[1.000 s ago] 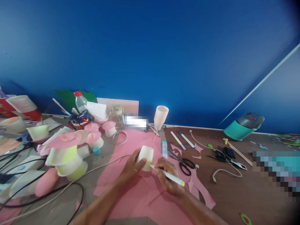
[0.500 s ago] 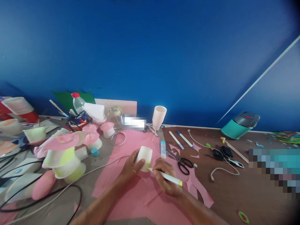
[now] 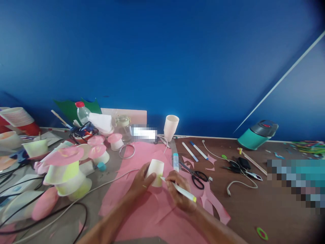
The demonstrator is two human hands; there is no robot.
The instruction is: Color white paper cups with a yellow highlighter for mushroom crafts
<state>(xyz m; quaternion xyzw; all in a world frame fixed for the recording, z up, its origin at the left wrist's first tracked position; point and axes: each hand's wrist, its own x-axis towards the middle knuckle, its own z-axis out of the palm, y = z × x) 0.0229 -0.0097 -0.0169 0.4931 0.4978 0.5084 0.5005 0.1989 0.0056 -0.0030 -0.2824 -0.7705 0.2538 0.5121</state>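
Note:
My left hand [image 3: 141, 182] grips an upturned white paper cup [image 3: 155, 171] that stands on a pink paper sheet [image 3: 149, 210]. The cup's lower band is coloured yellow-green. My right hand [image 3: 179, 189] holds a white marker with a yellow end [image 3: 181, 190], its tip touching the cup's lower right side. A glue stick [image 3: 175, 162] and black scissors [image 3: 196, 177] lie just right of the cup.
Finished pink-topped cup mushrooms [image 3: 67, 167] crowd the left, with cables [image 3: 63, 206] in front. A second white cup [image 3: 171, 127], a jar [image 3: 124, 126] and a bottle [image 3: 81, 113] stand by the blue wall. Two pens [image 3: 195, 151], a white cable [image 3: 236, 184] and a teal container [image 3: 257, 135] lie right.
The marker tip has slid a little up the cup's lower edge. The view has shifted slightly, and both hands stay on the cup and marker.

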